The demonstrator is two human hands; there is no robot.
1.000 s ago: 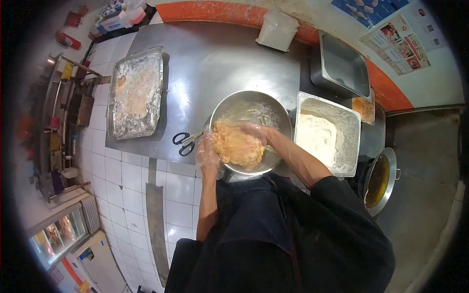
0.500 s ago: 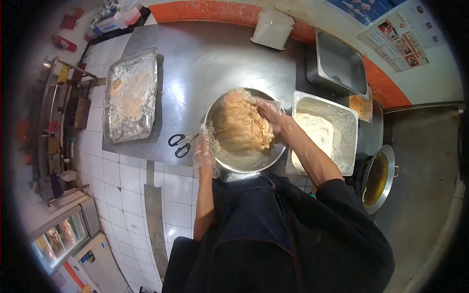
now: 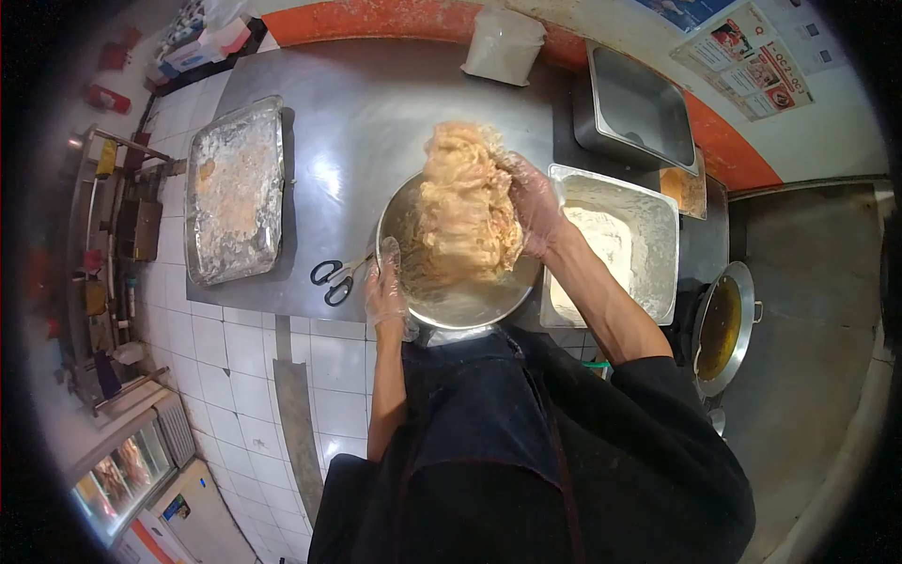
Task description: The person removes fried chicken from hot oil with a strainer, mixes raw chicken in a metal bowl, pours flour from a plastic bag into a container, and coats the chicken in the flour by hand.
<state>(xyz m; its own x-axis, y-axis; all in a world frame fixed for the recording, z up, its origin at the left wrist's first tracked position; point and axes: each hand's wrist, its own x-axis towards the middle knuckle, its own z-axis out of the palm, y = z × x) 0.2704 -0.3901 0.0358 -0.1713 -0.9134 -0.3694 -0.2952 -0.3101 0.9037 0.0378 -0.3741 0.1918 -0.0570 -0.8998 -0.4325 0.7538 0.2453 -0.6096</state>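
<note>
A round metal bowl [image 3: 470, 315] stands at the table's front edge. Above it rises a large mass of wet, pale orange, battered pieces [image 3: 467, 211], its outline slightly blurred. My right hand [image 3: 534, 205], in a clear plastic glove, grips the right side of this mass. My left hand [image 3: 386, 289], also gloved, is closed on the bowl's left rim. Just left of that hand lie black-handled scissors [image 3: 334, 280] on the steel table [image 3: 376, 103]. To the right of the bowl, a metal pan [image 3: 665, 254] holds white flour [image 3: 601, 246].
On the left lies a foil-covered tray [image 3: 235, 193] dusted with flour. A white container [image 3: 505, 45] and an empty deep steel pan [image 3: 644, 103] stand at the back. At the right is a wide pan of oil [image 3: 723, 331]. A wall runs along the back.
My right hand has lifted the battered mass higher, so that it now reaches past the bowl's far rim. My left hand remains at the bowl's left rim. The view has shifted slightly.
</note>
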